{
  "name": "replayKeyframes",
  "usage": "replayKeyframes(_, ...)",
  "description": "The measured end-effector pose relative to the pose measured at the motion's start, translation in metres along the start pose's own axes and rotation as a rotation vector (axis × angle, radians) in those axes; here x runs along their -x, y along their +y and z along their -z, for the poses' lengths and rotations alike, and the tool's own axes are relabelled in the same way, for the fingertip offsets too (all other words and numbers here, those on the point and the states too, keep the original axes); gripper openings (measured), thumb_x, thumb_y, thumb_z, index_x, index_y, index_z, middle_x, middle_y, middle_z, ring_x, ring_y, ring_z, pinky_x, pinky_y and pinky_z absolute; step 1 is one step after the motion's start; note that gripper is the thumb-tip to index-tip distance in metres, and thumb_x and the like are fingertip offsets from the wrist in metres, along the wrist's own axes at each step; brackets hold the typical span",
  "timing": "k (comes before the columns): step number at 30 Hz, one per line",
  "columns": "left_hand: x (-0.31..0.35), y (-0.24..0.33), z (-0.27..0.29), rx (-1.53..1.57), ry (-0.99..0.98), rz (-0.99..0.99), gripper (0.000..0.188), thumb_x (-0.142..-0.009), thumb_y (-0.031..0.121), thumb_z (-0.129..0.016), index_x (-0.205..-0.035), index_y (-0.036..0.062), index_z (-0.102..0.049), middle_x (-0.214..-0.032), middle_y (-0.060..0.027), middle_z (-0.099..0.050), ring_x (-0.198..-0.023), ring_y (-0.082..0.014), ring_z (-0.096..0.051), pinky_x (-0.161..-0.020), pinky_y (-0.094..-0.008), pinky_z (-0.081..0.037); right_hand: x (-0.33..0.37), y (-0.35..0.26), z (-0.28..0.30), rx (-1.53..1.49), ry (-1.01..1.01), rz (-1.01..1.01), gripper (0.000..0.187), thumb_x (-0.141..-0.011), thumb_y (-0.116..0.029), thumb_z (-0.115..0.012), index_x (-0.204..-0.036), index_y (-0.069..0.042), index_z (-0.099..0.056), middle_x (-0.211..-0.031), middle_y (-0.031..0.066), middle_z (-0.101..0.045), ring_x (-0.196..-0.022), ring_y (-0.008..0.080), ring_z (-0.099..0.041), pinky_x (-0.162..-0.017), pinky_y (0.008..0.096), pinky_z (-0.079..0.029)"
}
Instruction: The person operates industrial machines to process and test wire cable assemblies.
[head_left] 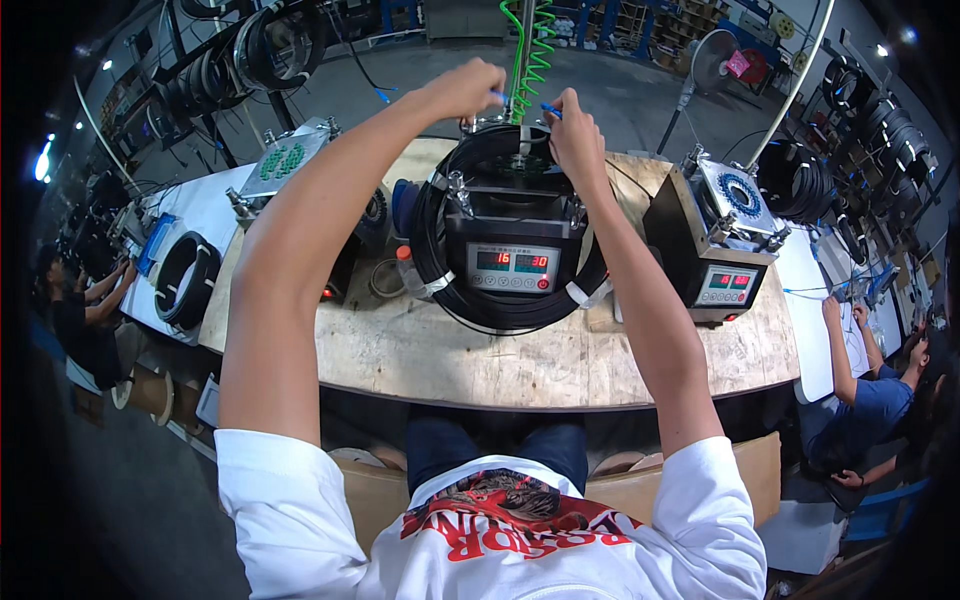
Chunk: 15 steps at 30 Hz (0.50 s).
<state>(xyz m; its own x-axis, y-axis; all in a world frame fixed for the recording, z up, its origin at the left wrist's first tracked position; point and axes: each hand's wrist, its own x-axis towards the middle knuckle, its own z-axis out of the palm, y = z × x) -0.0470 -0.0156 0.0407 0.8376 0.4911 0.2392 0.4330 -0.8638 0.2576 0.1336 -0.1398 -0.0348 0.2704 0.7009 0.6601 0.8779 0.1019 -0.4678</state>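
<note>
Both arms reach forward over a coil of black cable point(432, 240) that hangs around the middle bench machine point(512, 262), a dark box with a lit control panel. At the far side of the coil, my left hand point(468, 90) is closed with a small blue connector point(499, 99) at its fingertips. Just to the right, my right hand point(577, 143) pinches another small blue connector point(551, 110) between thumb and finger. A gap separates the two hands. Behind them a green coiled air hose point(533, 60) hangs down.
A second machine point(709, 250) with a blue ring of connectors stands right; another with a green-dotted plate point(283, 160) stands left. All rest on a wooden bench point(480, 365). An orange-capped bottle point(408, 268) stands beside the coil. People work at both side tables.
</note>
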Motion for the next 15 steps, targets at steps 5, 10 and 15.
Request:
replayKeyframes(5, 0.052, 0.027, 0.025, 0.332, 0.324, 0.183, 0.029, -0.095, 0.025, -0.068, -0.101, -0.0022, -0.063, -0.072, -0.006, -0.066, -0.047, -0.0111, -0.061, -0.039, -0.0246, -0.044, -0.006, 0.005, -0.002, -0.184, 0.122, -0.09, 0.018, -0.095, -0.017, -0.059, -0.108, -0.009, -0.049, -0.085, 0.0249, -0.068, -0.085, 0.0516, -0.064, -0.071, 0.0564, -0.048)
replayKeyframes(10, 0.117, 0.058, -0.014, 0.619, 0.323, 0.267, 0.027, -0.093, 0.025, -0.07, -0.104, 0.0013, -0.066, -0.082, -0.0025, -0.068, -0.066, -0.0084, -0.064, -0.048, -0.0226, -0.046, -0.024, 0.028, 0.011, -0.437, 0.008, 0.023, 0.019, -0.094, -0.015, -0.065, -0.1, -0.002, -0.053, -0.077, 0.0151, -0.066, -0.06, 0.0254, -0.062, -0.057, 0.0391, -0.048)
replayKeyframes(15, 0.163, 0.084, -0.054, 0.924, 0.46, 0.477, 0.034, -0.091, 0.029, -0.074, -0.113, 0.0028, -0.068, -0.087, 0.0039, -0.064, -0.084, -0.0055, -0.058, -0.073, -0.0236, -0.047, 0.029, -0.035, 0.083, -0.575, -0.331, -0.231, 0.021, -0.095, -0.02, -0.067, -0.106, -0.004, -0.058, -0.072, 0.0046, -0.058, -0.051, 0.0089, -0.048, -0.043, 0.0275, -0.035)
